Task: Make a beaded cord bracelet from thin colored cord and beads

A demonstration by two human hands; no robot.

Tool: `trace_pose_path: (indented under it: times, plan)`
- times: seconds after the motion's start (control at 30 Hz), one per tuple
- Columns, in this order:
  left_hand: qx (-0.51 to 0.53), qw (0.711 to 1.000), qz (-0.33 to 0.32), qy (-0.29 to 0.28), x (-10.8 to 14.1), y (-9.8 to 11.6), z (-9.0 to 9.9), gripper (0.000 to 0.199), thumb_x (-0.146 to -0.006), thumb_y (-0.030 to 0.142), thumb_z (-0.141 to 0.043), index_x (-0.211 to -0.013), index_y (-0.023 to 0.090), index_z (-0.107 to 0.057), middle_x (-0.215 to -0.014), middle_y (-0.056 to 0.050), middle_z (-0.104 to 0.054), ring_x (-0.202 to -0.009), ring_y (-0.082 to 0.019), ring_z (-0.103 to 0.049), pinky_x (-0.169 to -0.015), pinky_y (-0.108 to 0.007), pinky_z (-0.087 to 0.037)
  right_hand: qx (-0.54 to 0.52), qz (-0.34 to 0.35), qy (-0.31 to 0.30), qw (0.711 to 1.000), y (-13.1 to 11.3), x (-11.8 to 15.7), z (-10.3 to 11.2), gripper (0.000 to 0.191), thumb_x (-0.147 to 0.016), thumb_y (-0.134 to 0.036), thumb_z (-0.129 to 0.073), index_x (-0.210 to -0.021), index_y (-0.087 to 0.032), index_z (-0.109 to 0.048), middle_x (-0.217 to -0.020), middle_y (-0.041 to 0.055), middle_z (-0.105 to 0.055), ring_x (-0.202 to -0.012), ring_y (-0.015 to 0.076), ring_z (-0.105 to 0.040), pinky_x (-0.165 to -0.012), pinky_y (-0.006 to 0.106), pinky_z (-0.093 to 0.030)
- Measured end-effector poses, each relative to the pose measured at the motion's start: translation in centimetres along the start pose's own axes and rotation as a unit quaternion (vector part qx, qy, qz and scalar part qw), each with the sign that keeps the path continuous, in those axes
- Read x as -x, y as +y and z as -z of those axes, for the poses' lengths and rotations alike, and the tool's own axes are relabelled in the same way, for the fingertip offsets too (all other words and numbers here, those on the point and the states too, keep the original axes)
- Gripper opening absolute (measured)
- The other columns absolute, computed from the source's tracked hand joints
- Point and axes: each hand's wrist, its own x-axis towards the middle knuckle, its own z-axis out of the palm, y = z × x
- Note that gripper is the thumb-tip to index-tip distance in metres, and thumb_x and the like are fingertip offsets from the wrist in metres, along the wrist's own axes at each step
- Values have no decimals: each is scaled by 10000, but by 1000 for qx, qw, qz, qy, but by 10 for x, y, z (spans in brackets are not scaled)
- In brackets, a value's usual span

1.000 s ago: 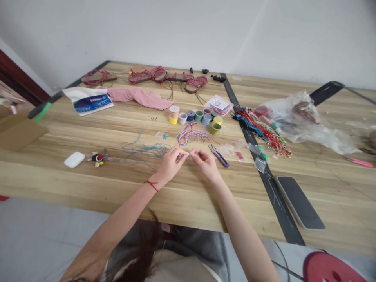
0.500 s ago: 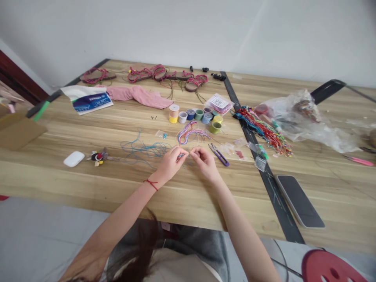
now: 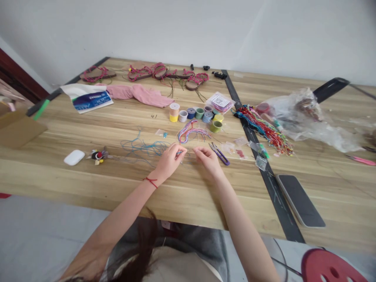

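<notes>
1. In the head view, our left hand (image 3: 169, 160), at the centre of the frame, pinches thumb against forefinger, a bit of blue showing at the grip.
2. The thin, loose blue threads (image 3: 143, 147) lie left of centre on the pale wood-grain table (image 3: 188, 196), running up to that hand.
3. Our right hand (image 3: 208, 161), just right of centre, has thumb and forefinger pressed together, tips near the left's but apart; we cannot tell whether they grip a strand.
4. The threads could knot, since their loops cross freely.
5. The purple-handled metal snips (image 3: 223, 157), beside our right hand, could snag a strand if nudged.
6. The tiny turquoise beads (image 3: 165, 135), above our left hand, could scatter if brushed.
</notes>
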Motion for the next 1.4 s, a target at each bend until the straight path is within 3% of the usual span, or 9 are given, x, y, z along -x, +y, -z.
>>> trace_pose_path:
  times: [0.2, 0.33, 0.53, 0.67, 0.8, 1.0, 1.2, 1.33, 1.4]
  plan:
    - [15, 1000, 11, 22, -2, -2, 1, 47, -905, 198, -565, -865, 183, -586, -809, -7, -631, -712, -97, -585, -605, -198, -471, -22, -45, -12, 999, -2, -2, 6, 419, -583, -568, -753, -707, -200, -594, -432, -112, -292, -400, 64, -204, -435, 255, -157]
    - [17, 999, 15, 22, -2, -1, 2, 47, -903, 199, -567, -860, 187, -583, -810, -8, -634, -719, -100, -590, -600, -198, -474, 170, 39, 29, 984, 4, -6, 17, 287, -654, -460, -703, -681, -186, -625, -477, -53, -448, -457, 104, -341, -493, 275, -254]
    - [23, 999, 23, 19, -1, -3, 1, 41, -895, 196, -571, -857, 187, -583, -818, -9, -634, -721, -100, -589, -573, -190, -464, 420, 87, 41, 902, 13, -9, 40, 125, -752, -294, -610, -714, -181, -651, -705, 37, -603, -632, 167, -521, -646, 309, -378]
    - [24, 999, 22, 20, -2, -2, 1, 41, -892, 193, -573, -854, 186, -586, -817, -12, -639, -718, -102, -594, -565, -190, -464, 428, 88, 29, 899, 19, -11, 51, 189, -727, -314, -676, -850, -171, -670, -942, 91, -614, -831, 218, -582, -801, 369, -438]
    - [28, 999, 21, 20, -3, -1, 3, 38, -890, 183, -575, -854, 184, -585, -822, -12, -641, -724, -100, -598, -565, -187, -464, 417, 165, 42, 893, 20, -13, 54, 249, -743, -350, -695, -934, -192, -665, -1047, 112, -617, -1056, 282, -547, -965, 460, -390]
    - [18, 1000, 14, 15, -3, -1, 2, 48, -902, 207, -567, -862, 186, -584, -819, -11, -638, -732, -105, -598, -604, -204, -481, 420, 269, -29, 866, 15, -9, 32, 111, -847, -278, -606, -912, -211, -667, -1039, 94, -671, -1058, 271, -558, -1011, 480, -356]
    - [16, 1000, 10, 10, -2, -2, 2, 53, -913, 221, -556, -881, 187, -581, -840, -15, -637, -753, -107, -598, -605, -203, -478, 451, 286, -41, 844, 25, -8, 13, 147, -862, -221, -556, -945, -208, -677, -1073, 116, -653, -1092, 294, -515, -991, 478, -390]
    - [14, 1000, 7, 13, -3, -2, 2, 40, -903, 198, -568, -868, 185, -583, -829, -13, -636, -743, -104, -593, -596, -198, -468, 453, 292, -28, 842, 20, -12, 22, 162, -860, -203, -539, -980, -211, -647, -1060, 106, -664, -1085, 289, -523, -982, 473, -390]
    - [14, 1000, 9, 16, -3, -2, 2, 44, -897, 183, -570, -855, 184, -582, -820, -11, -636, -730, -101, -591, -590, -193, -467, 431, 301, 30, 850, 12, -14, 36, 167, -857, -212, -533, -993, -205, -630, -1072, 108, -660, -1062, 278, -545, -976, 474, -394]
